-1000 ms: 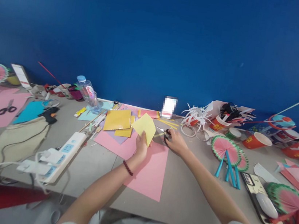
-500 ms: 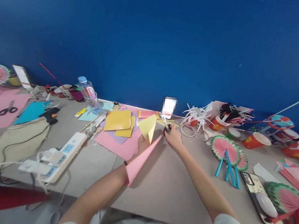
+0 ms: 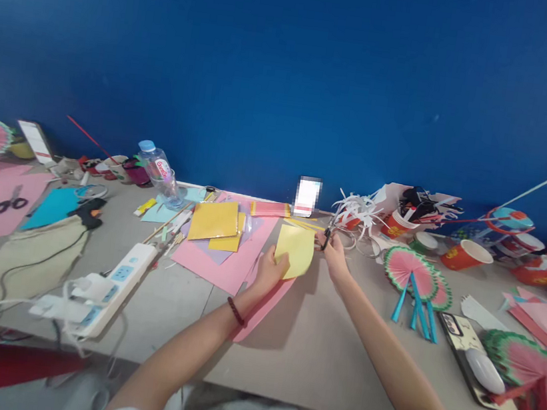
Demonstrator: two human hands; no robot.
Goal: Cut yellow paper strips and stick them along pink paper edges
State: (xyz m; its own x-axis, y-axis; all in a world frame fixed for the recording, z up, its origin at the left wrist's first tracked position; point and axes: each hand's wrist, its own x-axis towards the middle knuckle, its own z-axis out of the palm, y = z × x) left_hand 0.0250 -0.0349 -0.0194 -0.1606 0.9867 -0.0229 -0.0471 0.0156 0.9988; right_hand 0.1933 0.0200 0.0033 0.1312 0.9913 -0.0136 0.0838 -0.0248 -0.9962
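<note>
My left hand is closed on a yellow sheet of paper, pinching its lower left part. A pink sheet of paper hangs beneath the same hand, its lower end near my wrist. To the right, my right hand grips dark-handled scissors, whose blades point away toward the wall. The scissors stand apart from the yellow sheet's right edge. Left of my hands lie yellow packets on pink and lilac sheets.
A white power strip and a plastic bottle stand on the left. Watermelon-patterned paper fans, a phone with a white mouse on it, and red paper cups occupy the right. A lit phone leans against the blue wall.
The yellow sheet has turned to face me and moved right and down. My right hand has drawn the scissors rightward. The pink sheet has dropped lower and tilted.
</note>
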